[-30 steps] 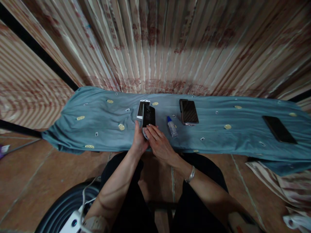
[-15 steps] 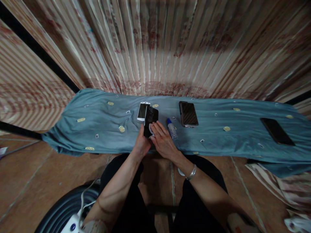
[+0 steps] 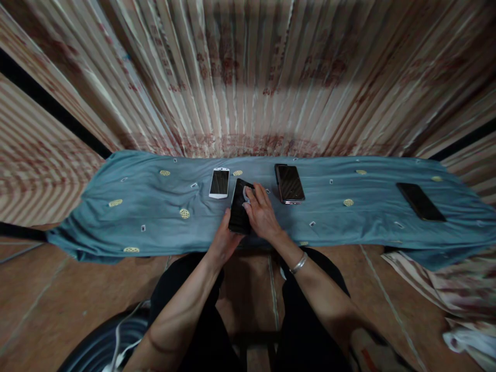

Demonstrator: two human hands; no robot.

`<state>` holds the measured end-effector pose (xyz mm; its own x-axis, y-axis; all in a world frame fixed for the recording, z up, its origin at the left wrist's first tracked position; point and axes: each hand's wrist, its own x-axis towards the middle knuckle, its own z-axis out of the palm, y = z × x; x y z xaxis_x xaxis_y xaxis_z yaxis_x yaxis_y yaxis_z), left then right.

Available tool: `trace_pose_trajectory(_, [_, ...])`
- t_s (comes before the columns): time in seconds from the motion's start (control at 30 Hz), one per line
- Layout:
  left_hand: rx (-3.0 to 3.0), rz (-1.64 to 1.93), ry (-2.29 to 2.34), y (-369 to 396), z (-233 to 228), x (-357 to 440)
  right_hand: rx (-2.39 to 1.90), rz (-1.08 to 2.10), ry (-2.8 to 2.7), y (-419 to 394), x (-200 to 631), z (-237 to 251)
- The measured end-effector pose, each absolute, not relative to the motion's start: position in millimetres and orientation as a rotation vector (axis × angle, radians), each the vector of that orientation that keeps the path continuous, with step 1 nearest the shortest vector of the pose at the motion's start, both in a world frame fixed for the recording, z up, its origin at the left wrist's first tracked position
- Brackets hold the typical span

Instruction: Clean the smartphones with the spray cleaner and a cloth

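Glossy flat black phone (image 3: pixel 239 212), gripped.

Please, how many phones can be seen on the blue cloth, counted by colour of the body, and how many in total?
Black phones: 3, one held by the left hand and wiped by the right hand (black phone), one at centre, one far right
White phones: 1
Total: 4 phones on or over the blue cloth
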<state>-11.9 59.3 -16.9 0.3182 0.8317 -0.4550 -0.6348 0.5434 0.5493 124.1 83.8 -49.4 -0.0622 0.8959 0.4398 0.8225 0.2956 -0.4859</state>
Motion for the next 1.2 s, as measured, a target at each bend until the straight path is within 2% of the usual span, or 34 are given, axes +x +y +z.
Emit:
trace_pose_trajectory(0.23, [0.306, 0.874, 0.785, 56.3, -16.5, -17.0, -1.555, 0.288, -1.703, 100.7, 147.5, -47.0])
trace_pose_trajectory(0.43, [0.307, 0.805, 0.683, 57.7, -14.2, -22.4, -1.291, 1.021, -0.908, 109.5, 153.6, -42.2])
trace_pose_trajectory(0.53, [0.301, 0.782, 0.670, 59.1, -13.1, -23.1, -1.156, 1.217, -0.708, 108.6, 150.9, -35.7])
trace_pose_trajectory(0.73, [0.327, 0.824, 0.755, 60.5, -16.2, -23.0, -1.108, 1.322, -0.578, 105.4, 150.6, -22.9])
trace_pose_trajectory(0.97, [0.462, 0.996, 0.847, 67.0, -26.8, -23.9, -1.104, 1.268, -0.571, 106.2, 154.6, -24.4])
trace_pose_trajectory(1.2, [1.168, 1.156, 1.183, 73.6, -45.0, -30.8, -1.157, 1.093, -0.755, 105.6, 157.4, -28.1])
